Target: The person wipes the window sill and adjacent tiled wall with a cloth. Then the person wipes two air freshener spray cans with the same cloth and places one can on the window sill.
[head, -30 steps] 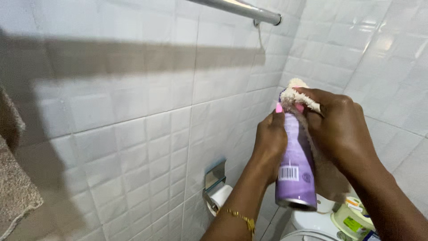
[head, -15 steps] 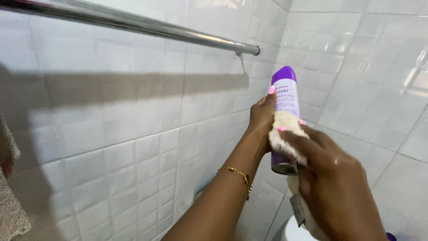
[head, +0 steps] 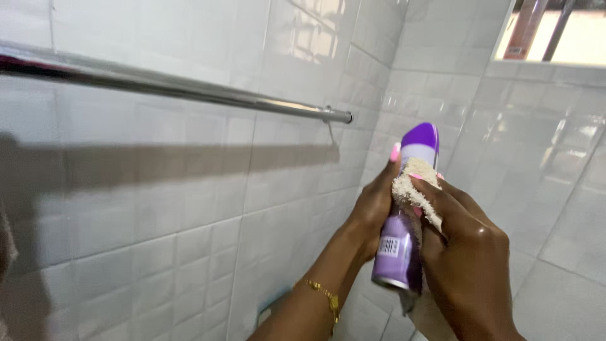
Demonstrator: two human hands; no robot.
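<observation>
the right hand (head: 470, 265) is sitting nearest the camera, low and right of centre, its fingers (head: 435, 196) clenching a fluffy cream-coloured cloth (head: 413, 189) and pressing it against the upper body of a tall purple cylindrical spray can with a rounded purple cap (head: 404, 215). more of the cloth is hanging down behind the can and under the palm. the left hand (head: 372, 211) is wrapping around the can from the other side, grasping it at mid-height, with one pink-nailed fingertip (head: 395, 152) resting up beside the cap. the can is being held roughly upright, tilted a little, in the air in front of the corner of the room, its metal base pointing down and a barcode label facing the camera. a thin gold chain bracelet (head: 322, 295) is lying around the left wrist.

behind the hands, the white tiled wall (head: 189, 215) is running along the left, and a shiny round metal towel rail (head: 189, 89) is crossing it well above the left forearm, ending in a bracket near the corner. farther off, in the top right, the edge of a bright window (head: 555, 31) is showing above the tiles.
</observation>
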